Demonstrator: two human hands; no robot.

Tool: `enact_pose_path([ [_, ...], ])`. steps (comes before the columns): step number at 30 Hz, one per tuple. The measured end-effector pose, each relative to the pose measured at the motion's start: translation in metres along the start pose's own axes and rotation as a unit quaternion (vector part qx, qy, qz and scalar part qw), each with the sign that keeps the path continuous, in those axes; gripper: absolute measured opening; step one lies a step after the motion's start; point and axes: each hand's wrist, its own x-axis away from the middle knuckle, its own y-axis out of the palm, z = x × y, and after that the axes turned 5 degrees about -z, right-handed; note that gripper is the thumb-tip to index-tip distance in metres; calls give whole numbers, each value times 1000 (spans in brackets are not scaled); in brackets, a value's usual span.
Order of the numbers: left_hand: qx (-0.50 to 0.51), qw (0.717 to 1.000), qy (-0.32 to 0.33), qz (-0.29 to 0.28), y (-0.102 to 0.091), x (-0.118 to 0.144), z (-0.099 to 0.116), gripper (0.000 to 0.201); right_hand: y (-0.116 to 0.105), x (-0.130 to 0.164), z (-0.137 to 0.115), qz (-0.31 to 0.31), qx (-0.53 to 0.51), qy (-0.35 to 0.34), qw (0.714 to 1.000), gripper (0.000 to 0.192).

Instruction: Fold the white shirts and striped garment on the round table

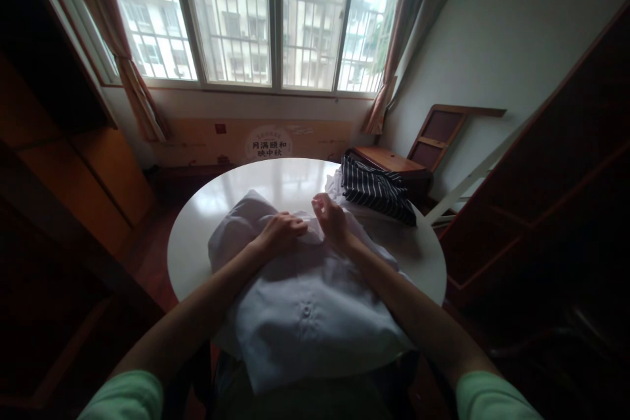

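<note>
White cotton bunches under both hands — the left hand (281, 231) and right hand (329, 216) pinch the shirt (305, 308) near its collar. It overhangs the round table (197, 236); a tug could slide it off, or drag the striped garment (377, 191) along.
</note>
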Motion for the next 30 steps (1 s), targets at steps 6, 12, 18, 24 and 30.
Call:
enact_pose_path([
  [6, 72, 987, 84, -113, 7, 0, 44, 9, -10, -8, 30, -269, 72, -26, 960, 39],
  [12, 157, 985, -68, -30, -1, -4, 16, 44, -24, -10, 14, -168, 86, -36, 981, 13],
  [18, 98, 946, -295, 89, -6, 4, -37, 30, -56, -17, 11, 173, -97, 58, 978, 14],
  [24, 101, 947, -158, 259, 7, -1, -46, 62, -55, -8, 9, 191, -260, -14, 947, 16],
  [30, 176, 952, -34, 250, 7, -10, -28, 31, -41, 3, 3, 158, -218, -51, 962, 16],
])
